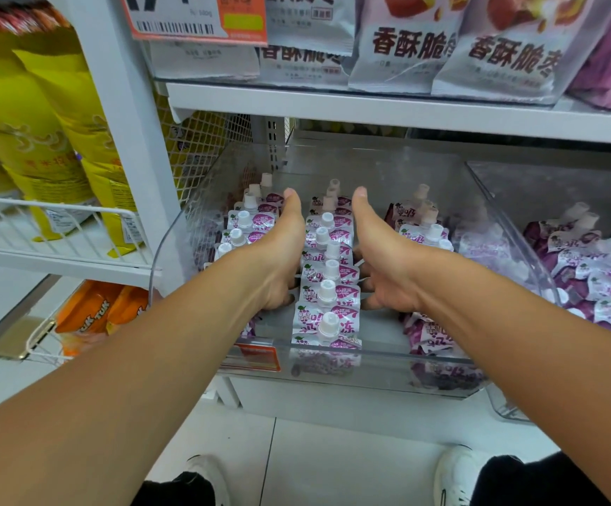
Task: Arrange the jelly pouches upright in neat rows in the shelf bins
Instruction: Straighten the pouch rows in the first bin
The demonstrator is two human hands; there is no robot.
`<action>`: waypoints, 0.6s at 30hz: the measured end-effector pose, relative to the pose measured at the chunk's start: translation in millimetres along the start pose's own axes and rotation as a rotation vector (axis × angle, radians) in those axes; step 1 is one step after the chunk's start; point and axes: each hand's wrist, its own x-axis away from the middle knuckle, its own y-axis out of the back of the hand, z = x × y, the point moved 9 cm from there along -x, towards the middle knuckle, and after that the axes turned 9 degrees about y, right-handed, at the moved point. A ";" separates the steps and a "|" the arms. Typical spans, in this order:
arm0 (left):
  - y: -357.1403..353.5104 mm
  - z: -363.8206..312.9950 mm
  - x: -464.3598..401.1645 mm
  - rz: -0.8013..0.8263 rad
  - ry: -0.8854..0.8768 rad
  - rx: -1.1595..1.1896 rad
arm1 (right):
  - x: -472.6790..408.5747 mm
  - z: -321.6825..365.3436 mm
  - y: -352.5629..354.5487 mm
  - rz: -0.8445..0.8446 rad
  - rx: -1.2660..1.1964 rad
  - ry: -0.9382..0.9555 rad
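A clear plastic bin (333,381) on the lower shelf holds purple-and-white jelly pouches with white spouts. An upright middle row of pouches (327,272) runs front to back. My left hand (278,257) presses flat against its left side, thumb pointing back. On the row's right side lies my right hand (380,257), thumb extended, fingertips curled low beside the pouches. Another upright row (240,228) stands left of my left hand. To the right, pouches (424,220) stand at the back and some lie loose (428,334) at the front.
A second clear bin (589,272) on the right holds jumbled pouches. White snack bags (406,49) fill the shelf above. Yellow bags (41,140) and orange packs (96,312) sit on the left-hand rack. A white upright post (128,140) separates the two racks.
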 end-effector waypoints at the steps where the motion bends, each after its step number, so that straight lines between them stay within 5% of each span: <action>1: -0.6 -0.3 -0.6 0.004 -0.003 0.008 | -0.4 -2.1 -0.9 0.023 -0.026 -0.015; 8: -10.4 -2.8 7.9 0.069 -0.050 -0.011 | 1.3 -2.3 -9.8 0.138 -0.103 0.010; 18: -14.8 3.9 7.3 0.092 0.034 0.058 | 1.9 -6.7 -12.7 0.025 -0.233 -0.034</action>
